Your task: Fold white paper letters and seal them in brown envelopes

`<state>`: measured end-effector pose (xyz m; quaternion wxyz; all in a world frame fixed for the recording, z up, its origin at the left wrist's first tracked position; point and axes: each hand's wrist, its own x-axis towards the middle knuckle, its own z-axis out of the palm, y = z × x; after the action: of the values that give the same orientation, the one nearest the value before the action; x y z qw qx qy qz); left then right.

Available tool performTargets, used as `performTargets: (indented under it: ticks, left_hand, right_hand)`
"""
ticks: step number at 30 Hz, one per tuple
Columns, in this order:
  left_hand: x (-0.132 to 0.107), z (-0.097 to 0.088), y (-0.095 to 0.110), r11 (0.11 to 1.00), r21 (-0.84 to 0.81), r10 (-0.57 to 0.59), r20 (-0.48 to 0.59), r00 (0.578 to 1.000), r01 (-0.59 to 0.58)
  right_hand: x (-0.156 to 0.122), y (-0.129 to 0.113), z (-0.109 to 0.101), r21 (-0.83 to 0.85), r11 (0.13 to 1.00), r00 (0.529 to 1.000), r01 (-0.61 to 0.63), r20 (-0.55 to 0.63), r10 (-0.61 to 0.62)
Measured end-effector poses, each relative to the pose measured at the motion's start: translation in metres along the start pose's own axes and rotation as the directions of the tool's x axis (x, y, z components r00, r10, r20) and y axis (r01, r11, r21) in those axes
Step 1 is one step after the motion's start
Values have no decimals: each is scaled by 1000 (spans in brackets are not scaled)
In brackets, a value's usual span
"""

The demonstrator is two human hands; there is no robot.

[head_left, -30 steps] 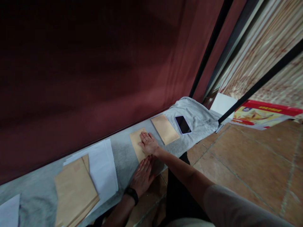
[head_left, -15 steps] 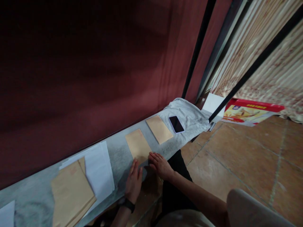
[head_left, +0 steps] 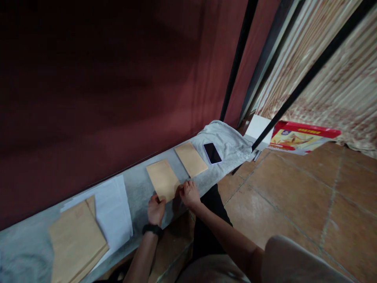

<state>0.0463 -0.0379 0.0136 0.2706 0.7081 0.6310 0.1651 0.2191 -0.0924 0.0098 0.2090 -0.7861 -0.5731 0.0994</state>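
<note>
A tan paper envelope (head_left: pixel 163 179) lies tilted on the cloth-covered bench, its near edge lifted a little. At its near left corner my left hand (head_left: pixel 156 210), with a black band on the wrist, pinches the paper between thumb and curled fingers. My right hand (head_left: pixel 190 194) closes on the near right corner, fingertips partly hidden. A second tan envelope (head_left: pixel 191 159) lies flat just to the right, apart from both hands. Beyond it rests a phone (head_left: pixel 212 153) with a dark screen.
On the left, more brown envelopes (head_left: pixel 78 237) overlap white paper sheets (head_left: pixel 116 214). A grey cloth (head_left: pixel 137 196) covers the narrow bench along a dark red panel (head_left: pixel 132 98). Black poles (head_left: pixel 294 94) rise at the right end, near a red and yellow box (head_left: pixel 303 137) above the tiled floor (head_left: pixel 288 192).
Both hands went from lying stretched along the envelope's near edge to gripping its near corners. That edge has come up slightly. The whole view has shifted a little.
</note>
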Motion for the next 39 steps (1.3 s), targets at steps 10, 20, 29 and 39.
performTargets:
  ticks: [10,20,29,39]
  left_hand:
    - [-12,-5,15,835,-410,-314,191,930,366]
    - [-16,-1,8,728,-531,-357,247,901,434]
    - [-18,-2,12,744,-498,-370,250,895,446]
    - [-31,-4,29,956,56,-290,16,957,289]
  right_hand:
    - [-23,2,6,64,987,989,145,-24,-144]
    - [-2,24,12,169,905,919,391,-27,-393]
    - [67,-2,23,-106,849,854,517,126,-504]
    - [92,-15,39,-134,852,862,506,95,-498]
